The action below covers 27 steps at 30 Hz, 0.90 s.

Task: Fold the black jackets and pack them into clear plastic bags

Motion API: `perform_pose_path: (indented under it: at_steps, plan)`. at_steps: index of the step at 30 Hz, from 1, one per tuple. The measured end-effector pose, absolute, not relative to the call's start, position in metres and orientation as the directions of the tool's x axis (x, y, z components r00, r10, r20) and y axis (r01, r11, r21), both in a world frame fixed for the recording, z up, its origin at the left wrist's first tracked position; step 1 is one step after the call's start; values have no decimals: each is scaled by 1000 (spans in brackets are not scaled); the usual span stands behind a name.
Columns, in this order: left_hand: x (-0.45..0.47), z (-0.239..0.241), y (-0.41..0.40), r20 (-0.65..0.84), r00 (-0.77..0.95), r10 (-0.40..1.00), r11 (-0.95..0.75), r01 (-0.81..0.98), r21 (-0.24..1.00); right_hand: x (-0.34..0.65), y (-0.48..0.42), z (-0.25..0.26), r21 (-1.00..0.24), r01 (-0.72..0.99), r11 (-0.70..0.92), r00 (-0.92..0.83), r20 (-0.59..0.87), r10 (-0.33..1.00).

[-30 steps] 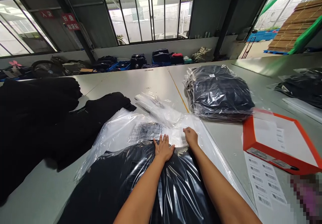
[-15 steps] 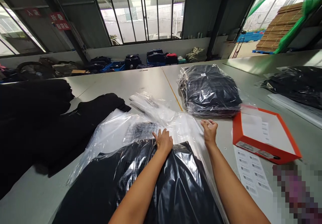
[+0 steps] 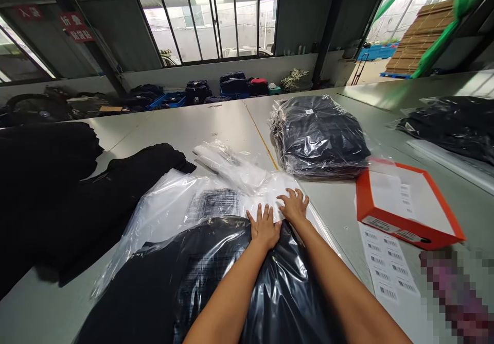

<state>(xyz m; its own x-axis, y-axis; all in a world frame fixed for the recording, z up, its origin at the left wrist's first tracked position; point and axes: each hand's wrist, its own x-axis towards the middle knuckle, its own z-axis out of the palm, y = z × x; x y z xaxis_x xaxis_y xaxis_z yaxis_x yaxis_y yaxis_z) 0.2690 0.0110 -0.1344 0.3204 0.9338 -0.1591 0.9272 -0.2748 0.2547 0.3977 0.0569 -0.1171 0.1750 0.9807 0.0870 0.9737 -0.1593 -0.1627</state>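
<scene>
A black garment [image 3: 216, 282] lies inside a clear plastic bag [image 3: 170, 205] in front of me on the grey table [image 3: 216, 122]. My left hand [image 3: 265, 226] rests flat on the bag at the garment's far edge, fingers spread. My right hand [image 3: 295, 205] lies just beside it on the bag's empty flap, fingers spread too. A printed label [image 3: 213, 203] shows on the flap to the left of my hands.
A stack of bagged black garments [image 3: 318, 135] sits at the back right. An orange-rimmed box [image 3: 405, 205] and a barcode sticker sheet [image 3: 388, 269] lie to the right. Loose black clothes [image 3: 57, 179] fill the left. Spare clear bags [image 3: 231, 164] lie beyond my hands.
My right hand went out to the right onto the bare table half a second ago, then came back beside my left hand on the flap. My left hand shifted slightly right.
</scene>
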Motion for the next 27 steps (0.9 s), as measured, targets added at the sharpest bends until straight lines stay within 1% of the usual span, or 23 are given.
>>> perform_pose_path:
  at_steps: [4,7,9,12,15,19,22,27]
  plan:
    - [270,-142,13,-180,329,927,-280,927,251,395,68,-134,-153,977,-151,168,102,981]
    - [269,-147,15,-182,333,925,-286,927,242,394,73,-140,-182,973,-144,169,129,977]
    - [269,-149,15,-183,338,923,-288,924,253,396,76,-139,-242,956,-165,206,158,966]
    - [268,-149,15,-181,346,921,-291,917,273,409,81,-130,-392,895,-213,309,200,930]
    - [267,-147,13,-178,345,922,-289,917,276,434,85,-116,-529,804,-272,445,232,865]
    - [267,-146,13,-188,344,920,-290,920,264,471,81,-96,-636,711,-299,596,320,737]
    - [268,-147,14,-203,335,920,-284,927,244,488,71,-81,-683,684,-256,646,404,647]
    - [268,-149,15,-219,334,917,-273,924,267,498,55,-52,-700,703,-127,640,543,544]
